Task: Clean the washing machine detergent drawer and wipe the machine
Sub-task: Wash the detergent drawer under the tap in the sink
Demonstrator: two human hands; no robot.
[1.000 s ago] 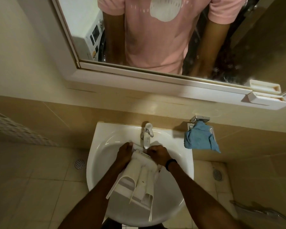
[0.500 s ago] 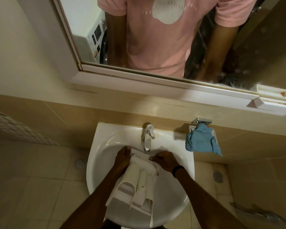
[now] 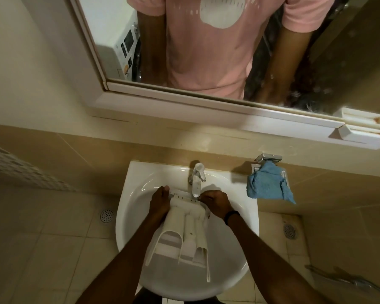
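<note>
White detergent drawer, gripped between left hand, right hand, over sink

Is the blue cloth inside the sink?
No, the blue cloth hangs from a wall holder beside the sink, outside the basin.

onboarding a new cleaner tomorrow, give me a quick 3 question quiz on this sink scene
1. True or false: the blue cloth lies inside the wash basin.
2. Which hands hold the white detergent drawer? A) left only B) right only C) both
3. Fill in: the drawer's far end sits just below the ___.
Key: 1 false, it hangs on a wall holder right of the basin. 2 C, the left hand and right hand grip opposite sides. 3 faucet.
</note>
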